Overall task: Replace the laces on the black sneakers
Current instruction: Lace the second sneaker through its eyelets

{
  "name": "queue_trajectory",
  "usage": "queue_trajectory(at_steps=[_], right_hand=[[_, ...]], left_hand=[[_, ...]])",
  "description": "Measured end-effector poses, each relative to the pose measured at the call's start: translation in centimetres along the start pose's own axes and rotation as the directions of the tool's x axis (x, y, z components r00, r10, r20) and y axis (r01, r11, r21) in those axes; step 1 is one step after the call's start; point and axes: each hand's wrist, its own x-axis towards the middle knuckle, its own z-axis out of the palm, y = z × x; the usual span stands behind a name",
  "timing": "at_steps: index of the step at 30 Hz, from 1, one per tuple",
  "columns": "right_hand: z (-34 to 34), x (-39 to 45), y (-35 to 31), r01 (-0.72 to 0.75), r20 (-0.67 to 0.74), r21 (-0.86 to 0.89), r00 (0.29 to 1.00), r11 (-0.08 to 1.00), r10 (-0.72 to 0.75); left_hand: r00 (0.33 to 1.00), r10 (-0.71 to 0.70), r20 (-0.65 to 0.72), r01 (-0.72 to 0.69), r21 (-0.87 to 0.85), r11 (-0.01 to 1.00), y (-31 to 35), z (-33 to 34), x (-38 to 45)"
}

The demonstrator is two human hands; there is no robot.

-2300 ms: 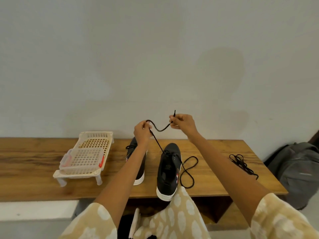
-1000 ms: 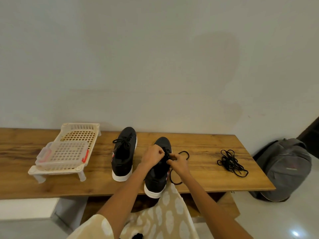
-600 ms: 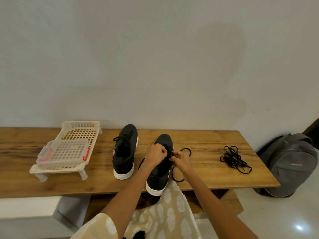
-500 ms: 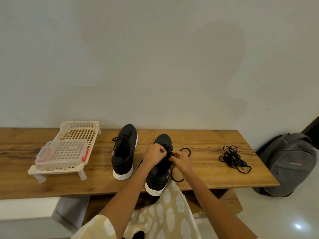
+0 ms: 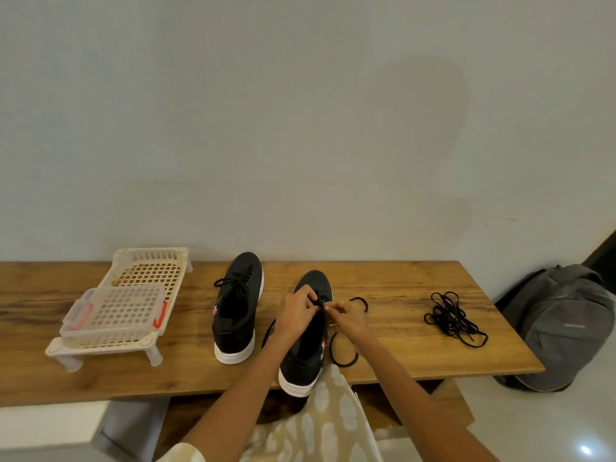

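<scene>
Two black sneakers with white soles stand on the wooden bench [image 5: 400, 358], toes toward the wall. The left sneaker [image 5: 237, 308] has its lace tied in a bow. Over the right sneaker [image 5: 304, 355] both my hands work at the eyelets. My left hand [image 5: 297, 310] pinches the black lace [image 5: 343, 355] on the shoe's upper, and my right hand [image 5: 348, 316] pinches the same lace just beside it. Loose loops of this lace lie on the bench right of the shoe. A tangled pile of black laces [image 5: 450, 316] lies further right.
A cream plastic basket rack [image 5: 133, 278] holding a clear lidded box [image 5: 113, 311] sits at the bench's left. A grey backpack [image 5: 563, 325] leans on the floor past the right end. My patterned clothing [image 5: 320, 425] hangs at the bench's front edge.
My hands came down from holding the lace raised above the shoe to the eyelets of the right sneaker. Over the last half second they stay there with small finger movements.
</scene>
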Motion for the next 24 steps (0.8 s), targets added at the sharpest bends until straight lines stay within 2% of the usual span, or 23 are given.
queue_trajectory(at_steps=[4, 7, 8, 10, 11, 14, 16, 18, 20, 21, 22, 24], right_hand=[[-0.1, 0.5, -0.6, 0.010, 0.005, -0.063, 1.000, 0.998, -0.010], [-0.7, 1.1, -1.6, 0.039, 0.001, -0.237, 0.999, 0.971, -0.040], [-0.9, 1.3, -2.3, 0.026, -0.025, -0.195, 0.999, 0.980, -0.032], [-1.6, 1.4, -4.3, -0.008, -0.096, 0.058, 0.995, 0.998, 0.013], [-2.2, 1.4, -5.6, -0.011, -0.113, 0.225, 0.993, 0.974, 0.038], [-4.3, 1.1, -9.6, 0.030, -0.109, 0.642, 0.993, 0.766, 0.053], [-5.8, 0.8, -12.1, 0.072, -0.120, 0.795, 0.992, 0.602, 0.040], [-7.1, 0.5, -13.6, 0.125, -0.148, 0.841, 0.989, 0.526, 0.001], [-8.3, 0.3, -13.6, 0.166, -0.167, 0.794, 0.984, 0.585, -0.053], [-8.6, 0.2, -13.1, 0.174, -0.163, 0.732, 0.983, 0.659, -0.079], [-8.7, 0.0, -12.4, 0.182, -0.155, 0.635, 0.982, 0.751, -0.108], [-8.1, -0.5, -10.6, 0.206, -0.118, 0.303, 0.977, 0.931, -0.178]], left_hand=[[0.999, 0.017, 0.047, -0.016, -0.020, 1.000, -0.4, 0.0, 0.4], [0.981, 0.098, 0.165, -0.103, 0.021, 0.994, -0.2, -0.4, 0.8], [0.975, 0.099, 0.198, -0.106, 0.023, 0.994, 0.0, -0.6, 1.0], [0.970, 0.059, 0.235, -0.054, -0.027, 0.998, 0.2, -0.9, 1.6], [0.968, 0.041, 0.246, -0.029, -0.050, 0.998, 0.5, -1.2, 1.7], [0.952, 0.049, 0.301, -0.039, -0.039, 0.998, 1.1, -1.6, 2.0], [0.950, 0.057, 0.308, -0.055, -0.016, 0.998, 1.7, -1.7, 1.7], [0.968, 0.042, 0.249, -0.028, -0.060, 0.998, 2.4, -2.2, 1.7], [0.987, 0.008, 0.160, 0.013, -0.131, 0.991, 3.4, -3.3, 1.8], [0.994, -0.012, 0.111, 0.030, -0.154, 0.988, 4.2, -4.0, 1.8], [0.998, -0.024, 0.057, 0.033, -0.168, 0.985, 5.1, -4.8, 2.0], [0.999, -0.010, -0.048, 0.000, -0.207, 0.978, 6.7, -6.4, 2.6]])
